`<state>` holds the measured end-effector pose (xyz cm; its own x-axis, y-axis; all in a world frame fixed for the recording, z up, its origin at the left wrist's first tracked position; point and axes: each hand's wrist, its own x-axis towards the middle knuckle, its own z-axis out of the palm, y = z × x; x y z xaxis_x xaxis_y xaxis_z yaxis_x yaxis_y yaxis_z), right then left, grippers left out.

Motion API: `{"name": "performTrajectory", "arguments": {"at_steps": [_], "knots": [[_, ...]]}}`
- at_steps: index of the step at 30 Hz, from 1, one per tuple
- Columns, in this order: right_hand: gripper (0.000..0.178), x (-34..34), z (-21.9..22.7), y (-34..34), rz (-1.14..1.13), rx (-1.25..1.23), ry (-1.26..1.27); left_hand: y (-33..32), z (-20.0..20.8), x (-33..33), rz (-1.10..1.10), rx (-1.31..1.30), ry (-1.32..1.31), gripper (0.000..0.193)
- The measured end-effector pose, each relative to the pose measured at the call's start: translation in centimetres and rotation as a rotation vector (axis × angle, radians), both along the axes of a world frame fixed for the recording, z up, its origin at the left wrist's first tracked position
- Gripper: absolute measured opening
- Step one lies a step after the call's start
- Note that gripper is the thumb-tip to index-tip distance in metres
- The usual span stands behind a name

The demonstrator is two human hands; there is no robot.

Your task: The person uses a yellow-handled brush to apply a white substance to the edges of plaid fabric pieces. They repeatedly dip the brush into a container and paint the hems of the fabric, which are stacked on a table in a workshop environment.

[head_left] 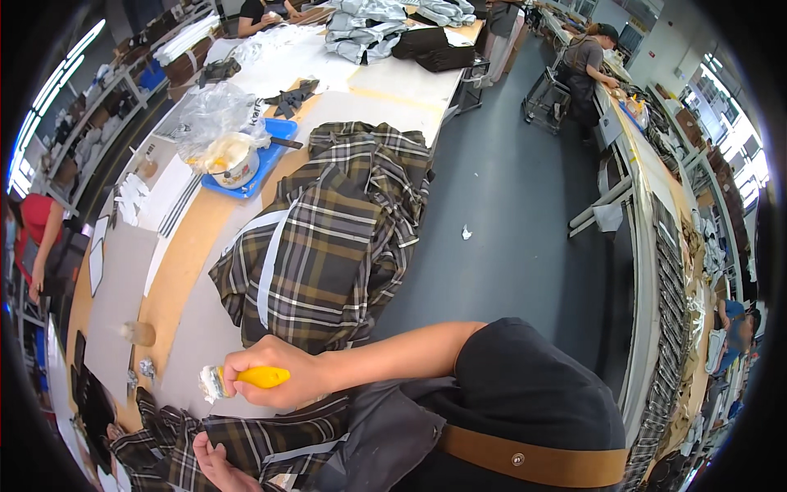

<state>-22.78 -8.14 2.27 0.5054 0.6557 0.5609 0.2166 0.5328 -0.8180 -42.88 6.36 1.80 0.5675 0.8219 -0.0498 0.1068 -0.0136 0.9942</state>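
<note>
My right hand is closed around the yellow handle of a brush. White paste covers the bristles, which point left over the table. Below it, my left hand rests against a dark plaid fabric piece, its fingers loosely apart. A pale strip runs along that piece. Farther up the table lies a larger heap of plaid fabric in brown, black and white, with a light blue-white strip across it.
A blue tray holds a pot of whitish paste, with a plastic bag behind. A small jar stands at the table's left. Silvery and dark garments lie at the far end. Another person works at the right-hand bench.
</note>
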Motion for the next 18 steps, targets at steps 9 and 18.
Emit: {"name": "performTrajectory", "arguments": {"at_steps": [9, 18], "knots": [[0.002, -1.3, -0.3, 1.9, 0.001, 0.044, 0.013, 0.9, -0.2, -0.7, 0.087, 0.004, 0.051, 0.023], [0.002, -2.2, -0.6, 2.9, 0.052, 0.033, -0.032, 1.1, -0.4, -1.0, 0.087, -0.034, 0.048, 0.021]]}}
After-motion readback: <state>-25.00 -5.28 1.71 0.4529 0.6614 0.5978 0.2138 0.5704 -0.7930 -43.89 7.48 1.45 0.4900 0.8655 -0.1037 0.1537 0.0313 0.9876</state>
